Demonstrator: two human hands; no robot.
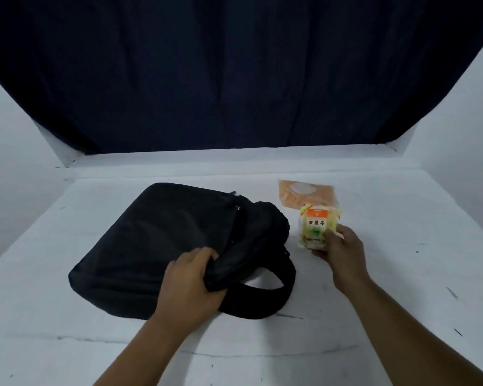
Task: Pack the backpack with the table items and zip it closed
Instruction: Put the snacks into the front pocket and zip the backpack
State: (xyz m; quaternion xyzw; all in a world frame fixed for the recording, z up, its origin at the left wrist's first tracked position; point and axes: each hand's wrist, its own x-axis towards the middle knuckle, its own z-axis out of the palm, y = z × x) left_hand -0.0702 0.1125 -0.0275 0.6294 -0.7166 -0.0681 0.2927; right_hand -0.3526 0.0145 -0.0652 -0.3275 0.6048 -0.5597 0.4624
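A black backpack (151, 240) lies flat on the white table, its top end and straps toward the right. My left hand (191, 282) grips the dark fabric at the bag's near right edge, by the opening. My right hand (342, 253) holds a small clear snack packet (315, 227) with an orange and green label, just right of the bag. An orange flat pouch (306, 195) lies on the table behind that packet. The inside of the backpack is hidden.
The white table (67, 316) spreads wide around the bag, with a raised white ledge at the back. A dark blue curtain (234, 73) hangs behind it. White walls stand at the left and right.
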